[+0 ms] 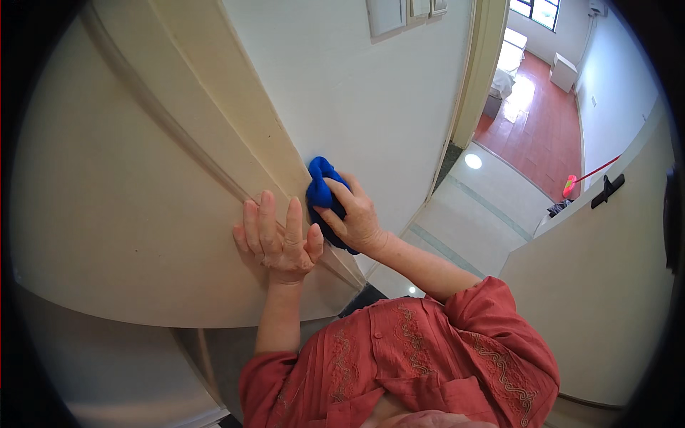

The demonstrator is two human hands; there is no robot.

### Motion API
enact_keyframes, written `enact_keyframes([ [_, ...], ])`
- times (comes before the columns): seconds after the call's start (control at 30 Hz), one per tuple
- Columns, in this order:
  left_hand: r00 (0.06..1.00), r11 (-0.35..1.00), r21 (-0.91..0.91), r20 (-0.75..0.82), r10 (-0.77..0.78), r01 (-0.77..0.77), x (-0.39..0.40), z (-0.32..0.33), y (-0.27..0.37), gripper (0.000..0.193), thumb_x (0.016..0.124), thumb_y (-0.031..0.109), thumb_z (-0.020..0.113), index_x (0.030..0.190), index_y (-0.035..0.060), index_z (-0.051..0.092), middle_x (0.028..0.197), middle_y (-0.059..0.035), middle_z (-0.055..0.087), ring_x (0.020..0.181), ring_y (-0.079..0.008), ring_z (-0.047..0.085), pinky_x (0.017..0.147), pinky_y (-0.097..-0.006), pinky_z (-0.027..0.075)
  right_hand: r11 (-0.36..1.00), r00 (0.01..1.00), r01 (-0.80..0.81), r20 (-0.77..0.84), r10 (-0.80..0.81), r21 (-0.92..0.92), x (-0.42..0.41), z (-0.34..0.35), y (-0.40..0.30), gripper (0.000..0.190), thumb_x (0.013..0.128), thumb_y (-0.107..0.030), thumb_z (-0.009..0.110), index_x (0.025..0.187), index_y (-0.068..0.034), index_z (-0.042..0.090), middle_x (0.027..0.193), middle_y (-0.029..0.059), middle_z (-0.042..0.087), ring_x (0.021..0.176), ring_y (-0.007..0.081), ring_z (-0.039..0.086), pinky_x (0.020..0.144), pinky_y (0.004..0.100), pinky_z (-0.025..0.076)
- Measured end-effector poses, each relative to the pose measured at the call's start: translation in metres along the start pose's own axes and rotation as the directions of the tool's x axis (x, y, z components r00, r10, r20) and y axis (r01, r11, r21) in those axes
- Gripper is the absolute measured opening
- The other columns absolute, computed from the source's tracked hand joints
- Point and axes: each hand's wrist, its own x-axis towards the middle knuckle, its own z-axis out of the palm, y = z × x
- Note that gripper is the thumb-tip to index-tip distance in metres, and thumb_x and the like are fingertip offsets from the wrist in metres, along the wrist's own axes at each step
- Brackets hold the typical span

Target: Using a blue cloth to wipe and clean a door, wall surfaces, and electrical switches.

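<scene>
A bunched blue cloth (321,190) is in my right hand (353,214), pressed where the cream door frame (267,115) meets the white wall (369,107). Just left of it, my left hand (281,238) rests against the edge of a cream door (134,214), fingers spread and holding nothing. Part of the cloth hangs below my right palm, and my fingers hide some of it.
Wall switches (396,16) sit high on the white wall. At the right stands another door (604,278) with a black handle (608,191). Beyond the tiled floor (476,214), a red-handled tool (570,185) stands near a doorway to a room with a reddish wood floor (546,134).
</scene>
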Motion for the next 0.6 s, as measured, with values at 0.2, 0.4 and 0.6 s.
enact_keyframes([
  [0.2, 0.998, 1.0, 0.019, 0.056, 0.0, -0.001, -0.002, -0.005, 0.0, 0.043, 0.096, 0.039, 0.035, 0.123, 0.0099, 0.053, 0.129, -0.019, 0.051, 0.123, -0.0352, 0.045, 0.108, -0.0474, 0.023, 0.949, 0.952, 0.281, -0.081, -0.294, -0.145, 0.055, -0.002, -0.041, 0.056, 0.074, -0.01, 0.071, 0.126, -0.006, 0.051, 0.129, 0.0288, 0.038, 0.112, 0.0437, 0.049, 0.09, 0.0419, 0.046],
  [0.4, 0.999, 1.0, -0.021, 0.052, 0.013, -0.012, -0.003, -0.006, -0.002, 0.045, 0.097, 0.037, 0.032, 0.129, 0.009, 0.046, 0.131, -0.021, 0.048, 0.123, -0.0367, 0.044, 0.107, -0.0488, 0.024, 0.875, 0.884, 0.407, -0.127, -0.449, -0.262, 0.031, 0.016, -0.026, 0.037, 0.071, -0.008, 0.065, 0.106, -0.017, 0.068, 0.133, 0.0247, 0.038, 0.117, 0.039, 0.047, 0.097, 0.0426, 0.043],
  [0.6, 1.0, 1.0, 0.006, 0.004, 0.023, -0.023, -0.002, -0.002, -0.002, 0.043, 0.097, 0.036, 0.033, 0.126, 0.0089, 0.05, 0.131, -0.0199, 0.05, 0.124, -0.0352, 0.044, 0.109, -0.0466, 0.023, 0.886, 0.921, 0.376, 0.0, -0.39, -0.271, -0.016, 0.015, 0.013, 0.041, 0.071, -0.009, 0.065, 0.111, -0.019, 0.065, 0.133, 0.0242, 0.038, 0.113, 0.0391, 0.049, 0.094, 0.0417, 0.044],
])
